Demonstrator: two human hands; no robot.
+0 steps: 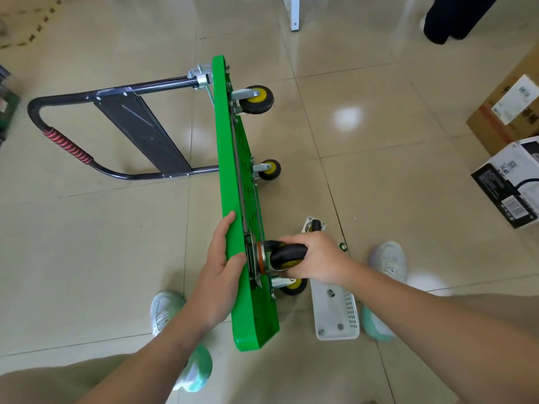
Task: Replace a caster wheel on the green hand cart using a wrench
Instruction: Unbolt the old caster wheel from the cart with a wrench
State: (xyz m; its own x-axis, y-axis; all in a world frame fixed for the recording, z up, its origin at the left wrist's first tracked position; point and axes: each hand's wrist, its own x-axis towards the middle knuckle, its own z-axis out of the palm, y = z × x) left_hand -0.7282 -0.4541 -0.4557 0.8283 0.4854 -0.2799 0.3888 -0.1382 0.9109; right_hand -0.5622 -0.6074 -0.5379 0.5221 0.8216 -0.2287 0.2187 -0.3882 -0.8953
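Right hand (318,258) fingers are curled over a caster wheel (287,253), gripping its black rubber tyre. The yellow hub and a shiny metal fork show beneath the knuckles. The wheel's mount, with an orange ring, sits against the underside of the green cart deck (230,185), just below the centre of the frame. Left hand (221,258) lies flat on the opposite face of the deck, fingers straight and together and the thumb resting along the edge.

The deck is smooth green plastic with a ribbed underside. It stands on its long edge on the floor, running from the upper centre to the lower centre of the frame. Three more casters jut from its right face: one near the top (256,99), a second midway (269,169) and a third (293,285) partly hidden under the right hand. A black tubular handle (116,90) with a flat dark panel and a red ribbed grip (68,147) lies flat on the floor to the left.

Just beyond the right hand, a loose metal caster plate (314,225) lies on the floor. A white perforated plastic basket (350,313) below the wrist holds a few small metal fasteners. Pale mesh shoes (166,310) stand on either side of the deck. The floor (393,141) is glossy beige tile. A brown cardboard box (501,112) and a black-and-white carton (507,182) sit at the right edge.
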